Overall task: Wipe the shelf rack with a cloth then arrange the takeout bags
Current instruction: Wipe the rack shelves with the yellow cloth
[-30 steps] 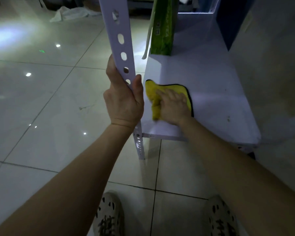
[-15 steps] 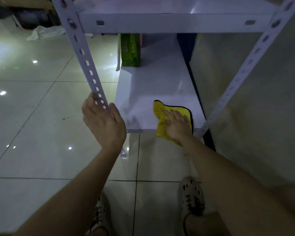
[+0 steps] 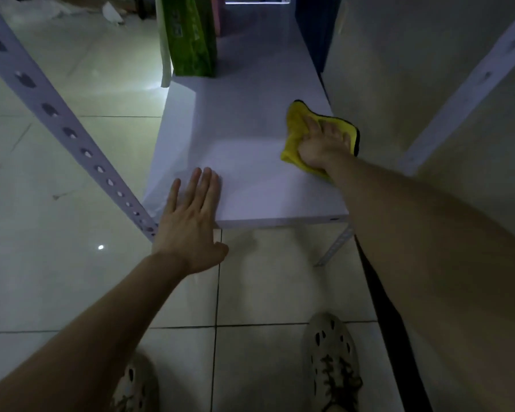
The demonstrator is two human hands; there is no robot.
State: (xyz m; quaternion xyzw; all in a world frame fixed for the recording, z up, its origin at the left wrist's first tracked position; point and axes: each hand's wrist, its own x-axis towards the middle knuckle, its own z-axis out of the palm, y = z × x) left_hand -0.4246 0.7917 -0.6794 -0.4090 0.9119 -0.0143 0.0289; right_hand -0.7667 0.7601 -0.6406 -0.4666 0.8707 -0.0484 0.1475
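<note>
The white bottom shelf (image 3: 250,138) of a metal rack runs away from me. A yellow cloth with a dark edge (image 3: 295,129) lies on the shelf's right side, near the wall. My right hand (image 3: 321,144) presses flat on the cloth with spread fingers. My left hand (image 3: 191,215) rests flat, fingers straight, on the shelf's front left corner, beside the perforated upright post (image 3: 60,126). A green takeout bag (image 3: 191,37) stands upright at the far left of the shelf, and a pink bag (image 3: 216,16) shows just behind it.
A second perforated post (image 3: 470,90) rises at the right against a grey wall (image 3: 399,55). A dark blue object (image 3: 312,28) stands at the far right of the shelf. Glossy tiled floor (image 3: 57,278) lies to the left and in front. My two shoes are below.
My left hand let go of the upright post and now lies flat on the shelf's front corner. My right hand slid the cloth away from the front edge toward the right rear.
</note>
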